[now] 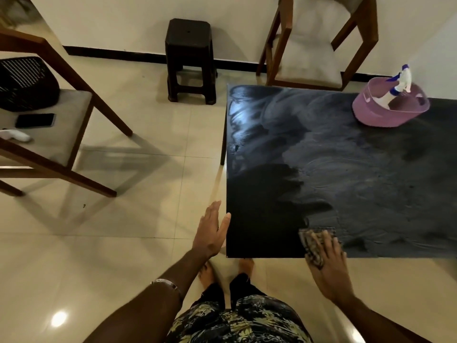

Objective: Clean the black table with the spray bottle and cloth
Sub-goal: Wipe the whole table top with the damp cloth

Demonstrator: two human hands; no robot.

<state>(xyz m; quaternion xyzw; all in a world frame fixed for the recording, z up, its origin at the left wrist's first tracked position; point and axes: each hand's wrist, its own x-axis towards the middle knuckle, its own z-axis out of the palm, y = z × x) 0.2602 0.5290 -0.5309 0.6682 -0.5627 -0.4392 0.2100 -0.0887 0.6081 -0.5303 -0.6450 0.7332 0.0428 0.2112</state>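
At the tabletop's (272, 194) near edge, right hand (329, 266) presses flat on the cloth (312, 240), left hand (212, 233) open, empty beside the corner; overlapping strokes should clear streaks.

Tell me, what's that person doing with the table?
A person is wiping the black table clean. Their right hand presses a patterned cloth flat at the table's near edge, while the left hand is open against the table's left side. Streaky wipe marks cover the top. The spray bottle sits unused in a purple basin at the far corner.
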